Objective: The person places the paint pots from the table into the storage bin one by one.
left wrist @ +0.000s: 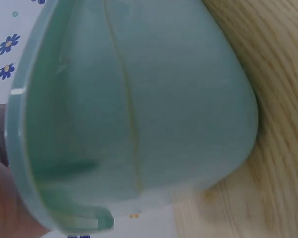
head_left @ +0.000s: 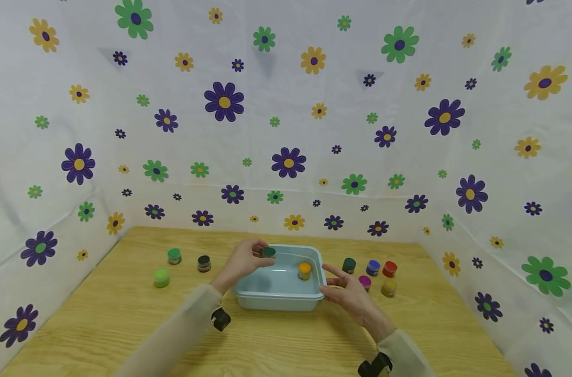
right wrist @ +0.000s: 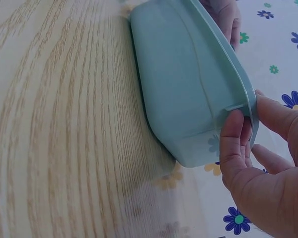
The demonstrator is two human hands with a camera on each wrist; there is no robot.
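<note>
A light blue plastic tub [head_left: 278, 302] stands on the table, and its outer side [left wrist: 184, 99] fills most of the left wrist view. My left hand [head_left: 245, 262] pinches a small jar with a dark green lid [head_left: 269, 252] over the tub's far left part. Only a blurred part of that hand [left wrist: 10, 203] shows in the left wrist view, with the jar hidden. An orange-lidded jar [head_left: 305, 271] sits inside the tub toward the right. With fingers and thumb at the rim, my right hand [right wrist: 268, 173] grips the tub's near right corner.
Left of the tub stand a green jar [head_left: 174, 256], a light green jar [head_left: 161, 278] and a black-lidded jar [head_left: 204, 263]. To the right are dark green [head_left: 349, 265], blue [head_left: 373, 267], red [head_left: 389, 269], magenta [head_left: 364, 283] and yellow [head_left: 388, 287] jars. Flower-printed sheets surround the table.
</note>
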